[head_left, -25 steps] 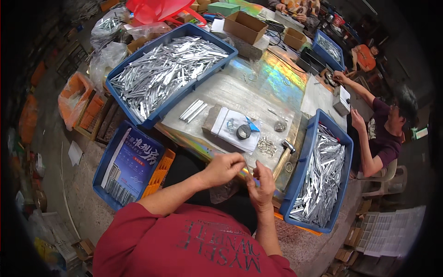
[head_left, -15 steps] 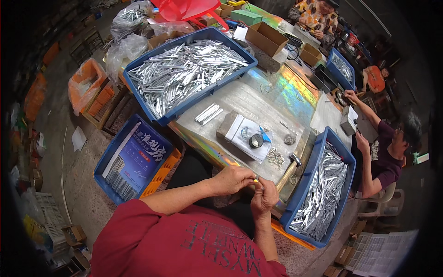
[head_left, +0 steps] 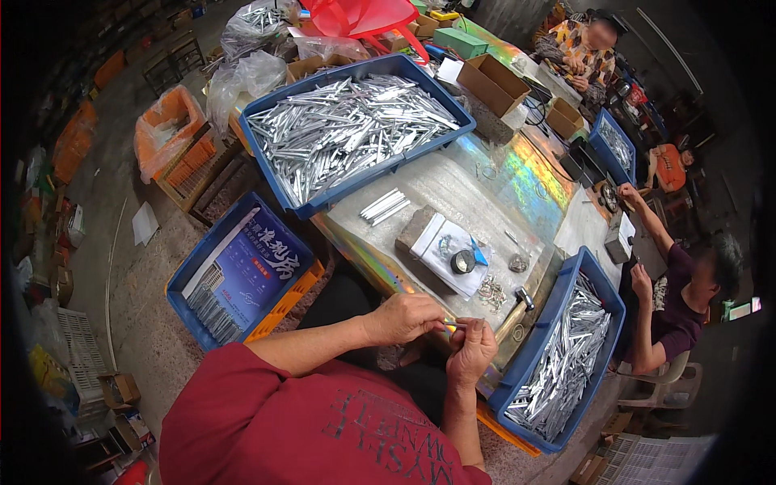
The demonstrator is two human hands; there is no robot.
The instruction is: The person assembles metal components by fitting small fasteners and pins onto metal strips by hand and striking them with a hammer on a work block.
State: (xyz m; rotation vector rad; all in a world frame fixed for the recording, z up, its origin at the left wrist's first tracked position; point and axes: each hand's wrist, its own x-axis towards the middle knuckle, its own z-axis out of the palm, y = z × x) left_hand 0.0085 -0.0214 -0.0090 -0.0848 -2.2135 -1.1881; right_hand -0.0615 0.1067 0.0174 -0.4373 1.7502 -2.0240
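Note:
My left hand [head_left: 402, 317] and my right hand [head_left: 474, 350] meet just below the table's near edge, both pinching one small silver metal piece [head_left: 453, 324] between the fingertips. Right of my right hand stands a blue crate [head_left: 599, 288] full of thin silver metal strips. On the shiny table [head_left: 493, 170] in front of me lie a grey block [head_left: 414, 229] with a white sheet, a round black part [head_left: 462, 261], a heap of small metal rings [head_left: 489, 293] and a hammer [head_left: 519, 308].
A large blue crate [head_left: 349, 133] of metal strips fills the table's far left. Another blue crate [head_left: 242, 275] with a printed sheet sits on the floor at my left. A person in a dark purple shirt [head_left: 679, 311] works at the right; another sits at the far end.
The view has shifted, so the table sits higher in the picture. My hands stay together on the small metal piece, now lower and nearer my body.

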